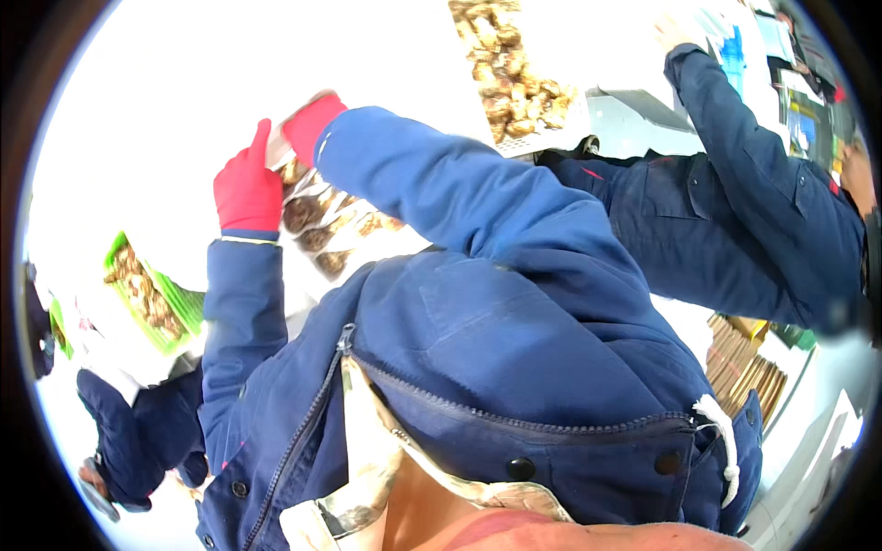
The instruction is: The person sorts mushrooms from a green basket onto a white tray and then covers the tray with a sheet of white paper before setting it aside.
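Observation:
Both my hands wear red gloves. My left hand (248, 188) has one finger stretched upward and the others curled in. My right hand (314, 124) is bent round close beside it, fingers closed. A pale, thin piece (277, 147) shows between the two hands, touching both; glare hides what it is. Just below them, brown mushrooms (323, 220) lie in rows with white paper-like strips between them. My right sleeve covers part of these rows.
A white crate (519, 143) of mushrooms stands at the upper right. Left of me is a green basket (188, 308) of similar pieces. A co-worker in dark blue (735, 239) reaches over the table on my right; another person (147, 432) is at lower left. Stacked brown cardboard (744, 367) sits lower right.

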Demonstrator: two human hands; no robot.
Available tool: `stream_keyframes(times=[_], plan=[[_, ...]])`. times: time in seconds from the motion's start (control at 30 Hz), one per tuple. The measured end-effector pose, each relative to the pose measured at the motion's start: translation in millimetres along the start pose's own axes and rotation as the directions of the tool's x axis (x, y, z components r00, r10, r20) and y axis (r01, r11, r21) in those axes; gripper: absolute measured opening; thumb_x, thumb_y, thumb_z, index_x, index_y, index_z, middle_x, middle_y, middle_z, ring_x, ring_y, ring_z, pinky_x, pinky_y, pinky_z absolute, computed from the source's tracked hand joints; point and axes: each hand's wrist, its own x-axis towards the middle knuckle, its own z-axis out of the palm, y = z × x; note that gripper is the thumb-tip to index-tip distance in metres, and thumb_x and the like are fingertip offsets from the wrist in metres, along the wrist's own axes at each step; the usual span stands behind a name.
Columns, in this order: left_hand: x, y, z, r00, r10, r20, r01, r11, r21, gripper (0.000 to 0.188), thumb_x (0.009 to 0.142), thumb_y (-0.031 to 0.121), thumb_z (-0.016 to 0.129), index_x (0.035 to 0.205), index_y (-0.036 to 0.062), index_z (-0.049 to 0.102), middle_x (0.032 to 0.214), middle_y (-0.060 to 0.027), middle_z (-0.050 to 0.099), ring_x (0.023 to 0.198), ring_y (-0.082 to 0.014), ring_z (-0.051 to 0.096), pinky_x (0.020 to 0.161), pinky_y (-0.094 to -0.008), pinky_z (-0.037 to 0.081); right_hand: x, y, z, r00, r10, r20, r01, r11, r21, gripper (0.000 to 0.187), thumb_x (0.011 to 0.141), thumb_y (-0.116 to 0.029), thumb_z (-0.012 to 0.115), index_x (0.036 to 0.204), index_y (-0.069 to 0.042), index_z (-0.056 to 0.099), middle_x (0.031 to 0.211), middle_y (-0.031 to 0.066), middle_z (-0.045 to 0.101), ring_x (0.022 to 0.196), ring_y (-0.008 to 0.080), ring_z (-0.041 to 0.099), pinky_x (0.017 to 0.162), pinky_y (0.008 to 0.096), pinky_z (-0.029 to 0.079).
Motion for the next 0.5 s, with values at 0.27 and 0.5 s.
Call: stream_keyframes(times=[0.27, 0.5], plan=[[2.5, -50.2, 9.8, 0.968, 0.023, -0.248, -0.017, 1.000, 0.027, 0.037, 0.085, 0.026, 0.069, 0.121, 0.0230, 0.063, 0.105, -0.0112, 0.065, 0.096, -0.0286, 0.061, 0.084, -0.0389, 0.049, -125.4, 79.0, -56.2, 0.855, 0.092, -0.511, 0.313, 0.695, 0.648, 0.027, 0.087, -0.021, 0.067, 0.112, -0.010, 0.068, 0.105, 0.0099, 0.068, 0.093, 0.0242, 0.065, 0.082, 0.0316, 0.051], [12.7, -55.2, 27.5, 0.988, -0.049, -0.144, 0.012, 0.969, -0.248, 0.027, 0.096, 0.021, 0.055, 0.120, 0.0151, 0.063, 0.102, -0.0104, 0.066, 0.094, -0.0276, 0.061, 0.085, -0.0352, 0.047, -230.0, 294.0, -26.6, 0.585, 0.629, -0.512, -0.418, 0.775, 0.474, 0.024, 0.085, -0.033, 0.066, 0.100, -0.014, 0.071, 0.092, 0.0097, 0.070, 0.082, 0.0291, 0.067, 0.077, 0.0364, 0.053]])
